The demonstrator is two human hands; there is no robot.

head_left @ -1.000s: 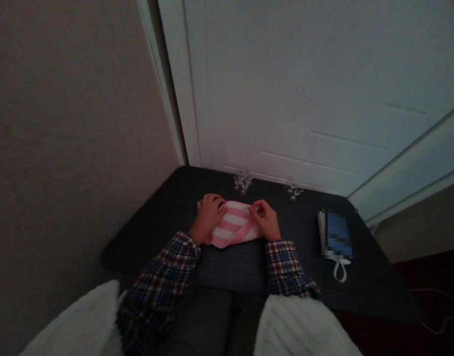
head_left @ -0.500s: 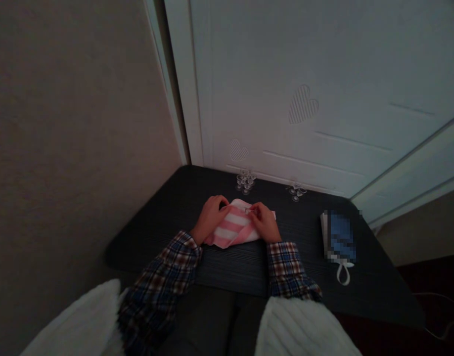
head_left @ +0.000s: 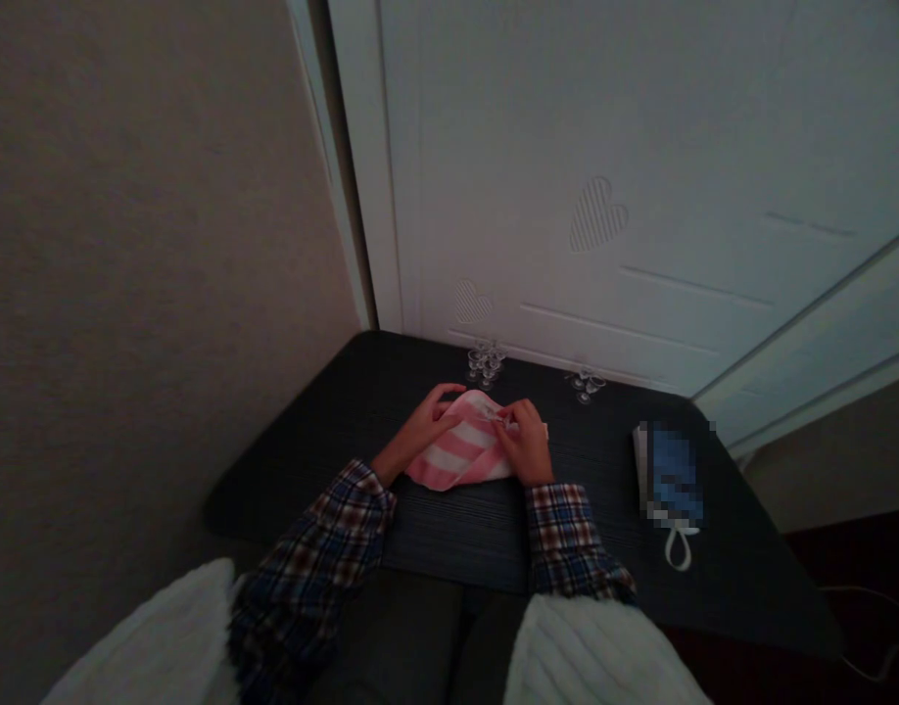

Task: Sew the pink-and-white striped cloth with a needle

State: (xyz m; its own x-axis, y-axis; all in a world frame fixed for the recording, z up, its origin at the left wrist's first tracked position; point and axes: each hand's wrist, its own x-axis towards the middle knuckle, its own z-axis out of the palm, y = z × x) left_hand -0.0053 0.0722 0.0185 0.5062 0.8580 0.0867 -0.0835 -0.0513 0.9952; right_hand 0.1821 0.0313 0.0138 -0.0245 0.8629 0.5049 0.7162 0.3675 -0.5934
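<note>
Dark worktop: your left hand and right hand pinch the striped cloth at its far edge; folding seems half done.

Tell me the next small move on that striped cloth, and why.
Probably press the raised top fold down flat. The left hand grips the striped cloth at its left end, the right hand pinches its upper edge near the middle, and the fold between them seems to arch up off the dark table.
</note>
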